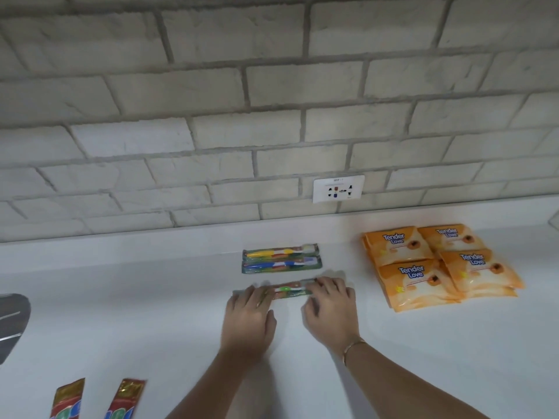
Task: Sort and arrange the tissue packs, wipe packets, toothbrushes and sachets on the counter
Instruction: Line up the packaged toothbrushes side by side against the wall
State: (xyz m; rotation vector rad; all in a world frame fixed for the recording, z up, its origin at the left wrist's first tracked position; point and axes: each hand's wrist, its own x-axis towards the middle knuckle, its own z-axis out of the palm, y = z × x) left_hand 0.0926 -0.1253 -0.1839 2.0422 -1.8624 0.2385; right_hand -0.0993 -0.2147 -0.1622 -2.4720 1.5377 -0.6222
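A packaged toothbrush with a green handle [287,290] lies crosswise on the white counter [423,343]. My left hand [248,319] rests its fingers on the pack's left end and my right hand [331,306] covers its right end. Just behind it lie two more toothbrush packs side by side, a yellow one [279,251] and a blue one [281,264]. Several orange wipe packets [438,264] are grouped in overlapping rows at the right. Two red sachets [68,399] [127,399] lie at the lower left edge of the view.
A grey brick wall [272,116] backs the counter, with a white wall socket [338,189] above the ledge. A grey metallic object [12,322] shows at the far left edge.
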